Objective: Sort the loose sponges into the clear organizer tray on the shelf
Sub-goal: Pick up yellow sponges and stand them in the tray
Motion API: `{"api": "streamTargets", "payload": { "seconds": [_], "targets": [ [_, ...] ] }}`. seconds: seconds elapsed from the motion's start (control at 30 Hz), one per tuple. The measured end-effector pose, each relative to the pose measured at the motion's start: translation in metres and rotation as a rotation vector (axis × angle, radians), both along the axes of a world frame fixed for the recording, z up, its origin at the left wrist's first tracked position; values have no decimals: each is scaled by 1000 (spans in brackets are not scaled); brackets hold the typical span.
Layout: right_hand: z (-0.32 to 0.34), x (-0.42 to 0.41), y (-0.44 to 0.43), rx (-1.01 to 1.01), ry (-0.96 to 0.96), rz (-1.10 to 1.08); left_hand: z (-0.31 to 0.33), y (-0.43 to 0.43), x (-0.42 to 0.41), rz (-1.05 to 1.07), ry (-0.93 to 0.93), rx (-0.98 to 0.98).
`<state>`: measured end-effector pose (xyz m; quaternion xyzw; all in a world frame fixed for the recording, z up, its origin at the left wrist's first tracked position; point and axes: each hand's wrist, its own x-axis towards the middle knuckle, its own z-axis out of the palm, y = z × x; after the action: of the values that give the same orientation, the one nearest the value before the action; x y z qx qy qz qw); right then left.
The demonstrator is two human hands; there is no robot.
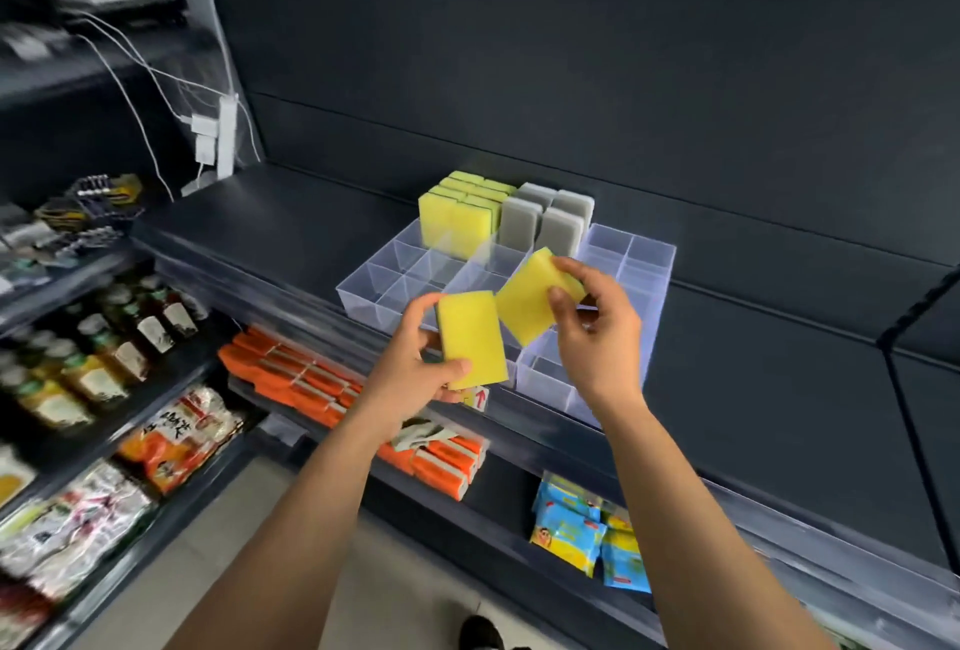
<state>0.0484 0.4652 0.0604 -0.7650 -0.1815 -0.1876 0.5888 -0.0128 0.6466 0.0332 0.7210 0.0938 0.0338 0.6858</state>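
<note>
Small pale tag [480, 398] on front edge of shelf [311, 228], red upward arrow, sole legible sign, orange-and-white packets [179, 433] lower left, dark script characters, blurred and unreadable, bottle labels [156, 333] and blue packets [569, 537], print too blurred to read

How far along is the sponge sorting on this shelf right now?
Done: stored yellow sponges stand in the back compartments of the clear organizer tray, with grey sponges beside them. In hand: the left hand holds a yellow sponge, and the right hand holds a second yellow sponge. Left: both still need placing, and the front compartments look unfilled.
</note>
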Motion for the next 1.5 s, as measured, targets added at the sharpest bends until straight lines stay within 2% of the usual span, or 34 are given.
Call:
{"api": "streamTargets", "payload": {
  "seconds": [0.27, 0.53, 0.63, 0.83, 1.13, 1.5],
  "targets": [
    [1, 71, 64, -13, -17, 43, 5, 61, 67, 86, -53, 88],
    [4, 137, 103, -63, 6, -2, 7, 111, 141, 73, -66, 214],
    [3, 151, 111, -136, 7, -6, 9, 125, 159, 74, -103, 318],
    [-8, 170, 128, -260, 58, 4, 13, 148, 189, 36, -140, 575],
    [-28, 174, 150, -504, 59, -97, 7, 168, 224, -93, -201, 689],
    [-43, 172, 164, -682, -19, -293, -6, 176, 240, -247, -294, 852]
  ]
}}
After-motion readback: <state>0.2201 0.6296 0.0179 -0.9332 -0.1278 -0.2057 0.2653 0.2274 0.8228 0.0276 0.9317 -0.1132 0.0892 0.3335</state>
